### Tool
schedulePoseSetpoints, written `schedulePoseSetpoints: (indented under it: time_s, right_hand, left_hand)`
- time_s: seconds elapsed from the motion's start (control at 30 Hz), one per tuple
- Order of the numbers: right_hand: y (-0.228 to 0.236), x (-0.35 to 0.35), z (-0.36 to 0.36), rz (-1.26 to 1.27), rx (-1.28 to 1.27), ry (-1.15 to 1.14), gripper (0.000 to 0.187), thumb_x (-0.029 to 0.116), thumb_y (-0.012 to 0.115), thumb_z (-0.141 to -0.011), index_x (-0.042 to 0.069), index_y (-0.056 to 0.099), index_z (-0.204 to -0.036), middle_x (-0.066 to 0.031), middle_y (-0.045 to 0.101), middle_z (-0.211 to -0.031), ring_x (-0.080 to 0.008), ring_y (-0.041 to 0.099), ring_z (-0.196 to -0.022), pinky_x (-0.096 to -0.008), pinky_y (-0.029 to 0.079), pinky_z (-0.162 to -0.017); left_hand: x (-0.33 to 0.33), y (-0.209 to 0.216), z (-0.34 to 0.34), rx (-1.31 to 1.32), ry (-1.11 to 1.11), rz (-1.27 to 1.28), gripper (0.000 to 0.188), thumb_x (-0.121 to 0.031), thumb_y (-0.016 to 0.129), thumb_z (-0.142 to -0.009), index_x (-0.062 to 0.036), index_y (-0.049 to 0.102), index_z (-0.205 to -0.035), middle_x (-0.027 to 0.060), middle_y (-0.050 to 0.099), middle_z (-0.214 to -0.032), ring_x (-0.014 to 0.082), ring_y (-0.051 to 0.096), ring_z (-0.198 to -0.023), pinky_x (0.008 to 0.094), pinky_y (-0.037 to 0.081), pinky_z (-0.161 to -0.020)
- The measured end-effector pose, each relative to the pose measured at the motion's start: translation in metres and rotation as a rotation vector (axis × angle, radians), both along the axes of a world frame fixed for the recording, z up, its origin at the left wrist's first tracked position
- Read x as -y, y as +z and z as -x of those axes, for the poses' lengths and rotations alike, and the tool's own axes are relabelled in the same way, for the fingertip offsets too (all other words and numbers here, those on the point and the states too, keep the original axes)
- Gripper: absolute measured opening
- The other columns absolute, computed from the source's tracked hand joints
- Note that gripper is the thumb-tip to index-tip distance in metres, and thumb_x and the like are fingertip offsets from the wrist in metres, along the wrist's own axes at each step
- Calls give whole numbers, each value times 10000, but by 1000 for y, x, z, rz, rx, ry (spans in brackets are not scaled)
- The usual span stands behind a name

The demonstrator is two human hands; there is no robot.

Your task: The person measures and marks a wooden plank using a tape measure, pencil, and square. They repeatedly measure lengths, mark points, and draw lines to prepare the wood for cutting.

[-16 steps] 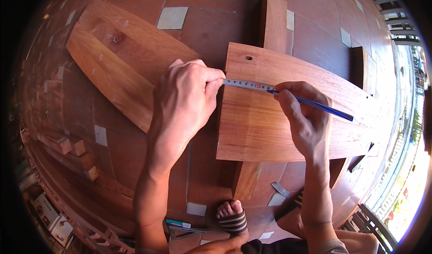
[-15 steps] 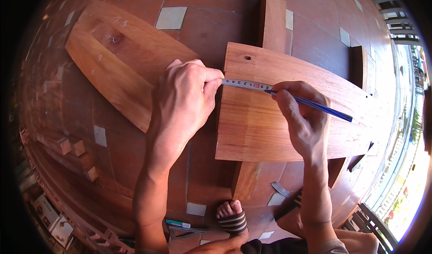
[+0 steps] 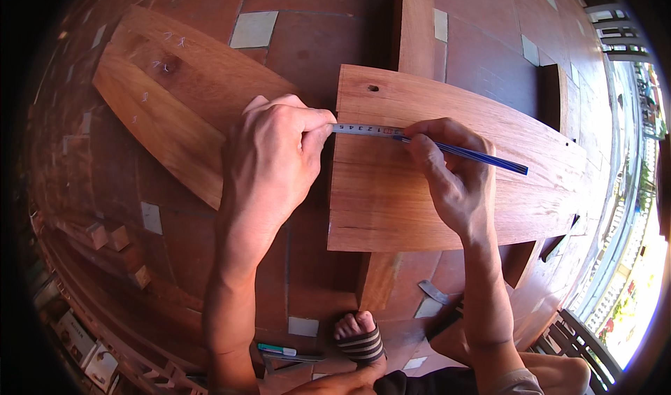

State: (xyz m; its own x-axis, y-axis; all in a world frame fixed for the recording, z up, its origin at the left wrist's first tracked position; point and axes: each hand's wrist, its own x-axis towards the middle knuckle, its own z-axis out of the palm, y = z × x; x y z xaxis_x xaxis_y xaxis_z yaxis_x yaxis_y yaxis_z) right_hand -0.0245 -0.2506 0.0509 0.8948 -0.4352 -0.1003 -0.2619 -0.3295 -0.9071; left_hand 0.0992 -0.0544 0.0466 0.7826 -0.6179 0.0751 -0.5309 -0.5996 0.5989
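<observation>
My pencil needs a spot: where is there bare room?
Free: the near left part of the right board, bordered by tape, right hand and edges; the floor between left board and far beam. Crowded: around left hand and pen; floor near foot and marker.

A slim green-and-white marker (image 3: pixel 277 349) lies on tiled floor (image 3: pixel 313 290).

A fisheye camera, the left of two worn side by side on a person's head, looks steeply down over the bare left hand (image 3: pixel 269 157) and bare right hand (image 3: pixel 461 199), both near and around mid-frame, and a broad reddish-brown wooden board (image 3: pixel 391 199). The wide view reaches from the bare foot in a dark-striped sandal (image 3: pixel 362 339), low in frame, to red-brown floor tiles (image 3: pixel 314 52) beyond, straight edges bending toward its dark rim.
</observation>
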Motion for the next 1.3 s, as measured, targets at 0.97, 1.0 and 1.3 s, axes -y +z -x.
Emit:
schedulePoseSetpoints:
  time_s: [0.97, 1.0, 1.3]
  right_hand:
    - [5, 0, 1, 11, -52, 10, 197, 100, 693, -966, -65, 786, -1020, -143, 788, -885, -183, 738, -790, -335, 611, -719]
    - [6, 0, 1, 6, -47, 9, 199, 101, 692, -966, -65, 787, -1022, -144, 788, -884, -182, 736, -786, -334, 611, -712]
    - [9, -1, 0, -2, -81, 4, 206, 106, 686, -970, -62, 790, -1028, -146, 787, -875, -181, 733, -772, -331, 607, -696]
  left_hand:
    - [1, 2, -2, -37, -27, 26, 103, -57, 779, -929, 11, 795, -1005, 149, 679, -799, 322, 604, -721, 419, 489, -749]
    - [1, 2, -3, -38, -28, 24, 102, -57, 778, -929, 11, 794, -1004, 151, 676, -798, 322, 604, -721, 419, 488, -749]
    - [0, -1, -5, -47, -35, 16, 94, -54, 775, -929, 10, 788, -996, 155, 670, -798, 335, 595, -708, 426, 480, -747]
